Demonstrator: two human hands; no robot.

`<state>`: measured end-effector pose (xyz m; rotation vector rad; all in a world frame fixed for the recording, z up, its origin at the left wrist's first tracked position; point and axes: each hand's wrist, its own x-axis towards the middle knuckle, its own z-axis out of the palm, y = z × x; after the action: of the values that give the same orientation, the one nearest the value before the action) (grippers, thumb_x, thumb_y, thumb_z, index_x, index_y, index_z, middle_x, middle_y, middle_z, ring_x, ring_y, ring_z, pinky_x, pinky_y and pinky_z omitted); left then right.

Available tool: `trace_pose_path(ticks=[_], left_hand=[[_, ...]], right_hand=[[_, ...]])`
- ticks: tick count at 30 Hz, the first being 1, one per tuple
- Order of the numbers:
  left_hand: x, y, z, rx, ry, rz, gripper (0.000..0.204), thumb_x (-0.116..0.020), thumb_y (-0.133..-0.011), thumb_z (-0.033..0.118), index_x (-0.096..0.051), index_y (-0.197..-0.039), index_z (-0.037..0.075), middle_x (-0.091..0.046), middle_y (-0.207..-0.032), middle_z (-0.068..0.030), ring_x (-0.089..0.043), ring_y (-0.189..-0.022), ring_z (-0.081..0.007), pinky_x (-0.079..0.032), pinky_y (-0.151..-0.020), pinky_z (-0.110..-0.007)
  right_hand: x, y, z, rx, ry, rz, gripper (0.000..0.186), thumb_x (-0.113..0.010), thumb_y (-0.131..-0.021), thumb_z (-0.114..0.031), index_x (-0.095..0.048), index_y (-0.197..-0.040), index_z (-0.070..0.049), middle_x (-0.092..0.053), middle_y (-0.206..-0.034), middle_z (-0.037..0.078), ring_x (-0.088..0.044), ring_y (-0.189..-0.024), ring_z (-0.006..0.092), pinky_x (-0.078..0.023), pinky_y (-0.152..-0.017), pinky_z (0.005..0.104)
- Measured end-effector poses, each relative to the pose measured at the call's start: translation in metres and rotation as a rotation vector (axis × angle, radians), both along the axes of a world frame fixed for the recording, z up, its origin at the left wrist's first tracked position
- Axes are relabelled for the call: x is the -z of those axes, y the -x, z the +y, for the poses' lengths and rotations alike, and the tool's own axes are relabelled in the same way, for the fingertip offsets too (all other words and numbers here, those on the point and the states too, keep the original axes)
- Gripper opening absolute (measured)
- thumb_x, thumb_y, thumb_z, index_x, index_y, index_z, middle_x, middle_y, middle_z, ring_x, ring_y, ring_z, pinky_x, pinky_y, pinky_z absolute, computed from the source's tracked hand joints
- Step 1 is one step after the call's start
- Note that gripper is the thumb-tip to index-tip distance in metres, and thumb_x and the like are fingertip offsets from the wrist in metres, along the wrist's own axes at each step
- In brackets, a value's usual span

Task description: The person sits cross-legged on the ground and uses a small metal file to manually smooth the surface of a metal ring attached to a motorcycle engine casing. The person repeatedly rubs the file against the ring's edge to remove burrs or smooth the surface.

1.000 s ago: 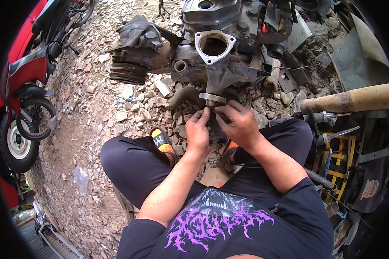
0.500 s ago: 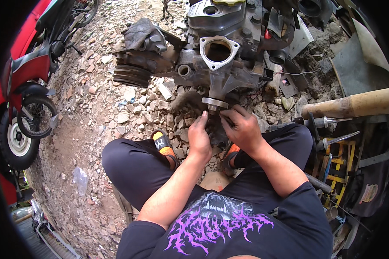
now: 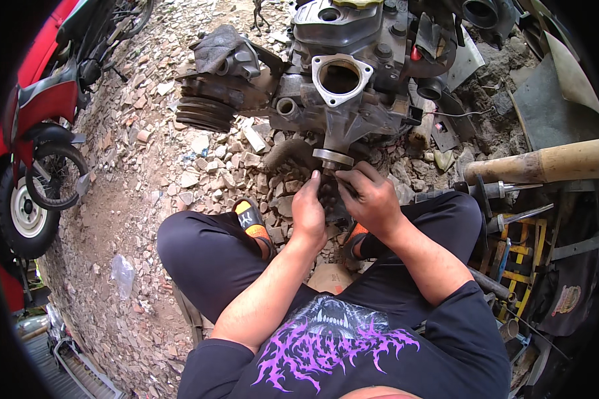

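An engine [image 3: 339, 33] stands in front of me, with a three-cornered opening flange [image 3: 341, 80] facing up. Below it, a short shaft ends in a round metal hub flange [image 3: 333, 157]. My left hand [image 3: 309, 211] is just under the left of this hub, thumb raised and fingers curled, mostly hidden. Close by on the right, my right hand [image 3: 369, 199] has thumb and fingers pinched together by the hub's lower side. Between the hands sits something small and dark, too unclear to name.
Grooved belt pulleys [image 3: 205, 114] stick out at the engine's left. Broken stones [image 3: 229, 166] cover the ground. A bamboo pole [image 3: 539, 163] and a yellow metal frame [image 3: 529, 266] lie at the right. A red motorcycle [image 3: 46, 106] and a white-rimmed wheel [image 3: 28, 207] stand at the left.
My right hand has shifted slightly to the left, its fingers still pinched beside the hub. My left hand stays at nearly the same place. The engine looks unchanged.
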<state>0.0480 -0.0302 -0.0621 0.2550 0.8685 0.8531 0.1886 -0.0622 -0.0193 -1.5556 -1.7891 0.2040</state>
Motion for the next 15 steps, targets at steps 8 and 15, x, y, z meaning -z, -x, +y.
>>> trace_pose_path(ticks=[8, 15], left_hand=[[0.006, 0.000, 0.001, 0.010, -0.009, -0.020, 0.027, -0.056, -0.109, 0.028, -0.070, -0.107, 0.005, -0.069, -0.091, -0.0008, -0.065, -0.074, -0.0101, -0.053, -0.067, -0.028], [-0.005, 0.001, 0.001, 0.027, -0.065, 0.067, 0.028, -0.061, -0.108, 0.028, -0.069, -0.112, 0.002, -0.069, -0.090, -0.0008, -0.064, -0.072, -0.0075, -0.052, -0.062, -0.025]], right_hand=[[-0.008, 0.000, -0.001, -0.026, -0.027, -0.008, 0.021, -0.078, -0.082, -0.003, -0.072, -0.102, -0.004, -0.065, -0.089, 0.011, -0.069, -0.071, 0.0326, -0.058, -0.062, 0.0414], [0.011, -0.012, -0.003, -0.017, -0.006, -0.005, 0.022, -0.079, -0.082, -0.005, -0.071, -0.102, -0.004, -0.065, -0.088, 0.010, -0.068, -0.070, 0.0311, -0.058, -0.061, 0.0404]])
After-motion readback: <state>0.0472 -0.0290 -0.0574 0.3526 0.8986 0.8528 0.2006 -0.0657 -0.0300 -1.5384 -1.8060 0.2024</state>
